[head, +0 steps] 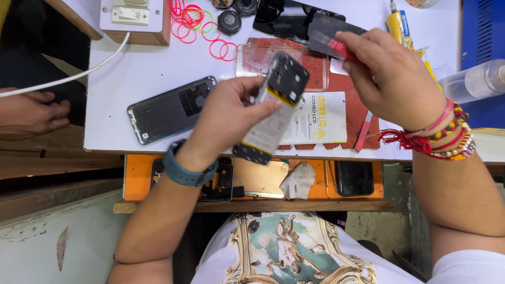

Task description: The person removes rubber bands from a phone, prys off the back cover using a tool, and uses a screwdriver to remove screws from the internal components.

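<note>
Head view: the left hand (231, 113) pinches a stripped phone frame (273, 108) edge-up above the white table (147, 68). The right hand (392, 76) closes on a red-handled tool (339, 48) at the frame's top. Judged: keep the frame steady and the tool strokes light.

Your count on the surface (158, 63) — by kind

You have two hands, one phone frame (278, 108), one blue phone back (169, 110), one clear case (252, 60), two round camera modules (229, 21) — plus one bottle (473, 79).

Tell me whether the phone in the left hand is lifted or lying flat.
Lifted: the left hand holds the phone tilted above the white table.
</note>
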